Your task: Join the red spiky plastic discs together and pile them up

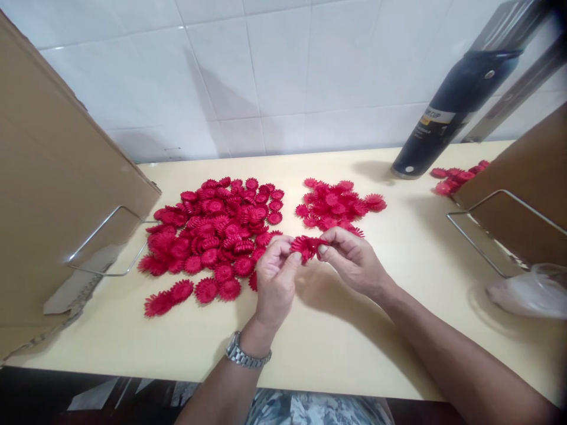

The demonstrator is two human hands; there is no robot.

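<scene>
My left hand, with a metal watch on its wrist, pinches the left side of a red frilly flower piece. On the piece's right side, the thumb and fingers of my right hand are closed. Both hands hold it just above the table, close together. Behind and left of my left hand spreads a large pile of dark red flower pieces. A smaller pile of lighter red flower pieces lies just beyond my hands. My fingers partly cover the held piece.
Cardboard with a wire frame stands left; more cardboard and a wire frame are right. A dark blue bottle stands near the tiled wall. A plastic bag lies at the table's right.
</scene>
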